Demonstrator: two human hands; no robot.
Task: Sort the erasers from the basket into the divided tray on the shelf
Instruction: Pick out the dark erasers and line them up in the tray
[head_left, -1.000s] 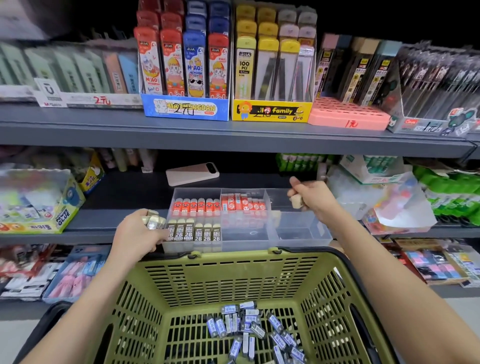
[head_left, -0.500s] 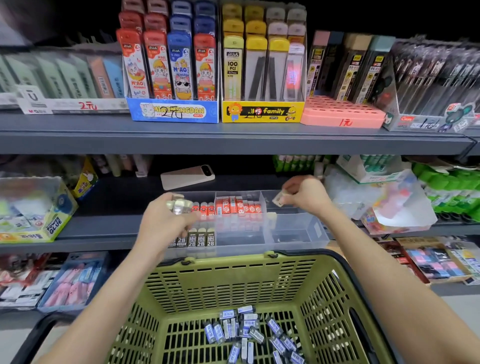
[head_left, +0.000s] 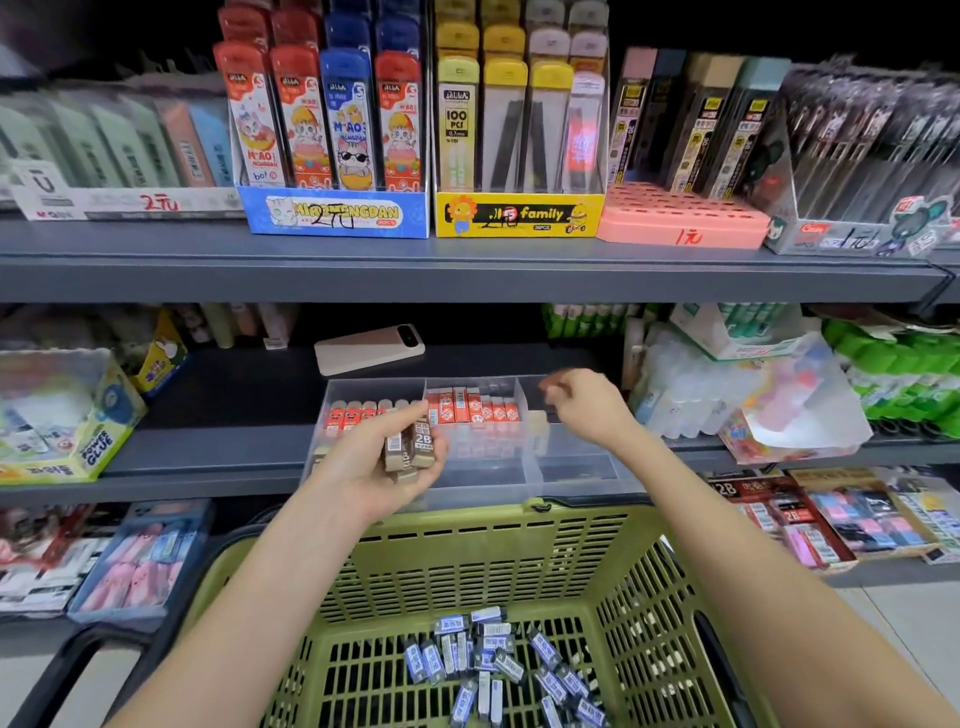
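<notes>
Left hand (head_left: 371, 470) gripping 2B erasers (head_left: 410, 448) over front edge of tray (head_left: 582, 480), right hand (head_left: 589, 413) curled above right compartments, hold unclear

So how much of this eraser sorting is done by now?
Partly done. Rows of red erasers already stand in the back compartments of the clear tray. In hand: the left hand holds a bunch of tan 2B erasers, while the right hand hovers over the tray's right end; whether it holds anything is too blurred to tell. Left: a pile of blue-labelled erasers in the green basket.
</notes>
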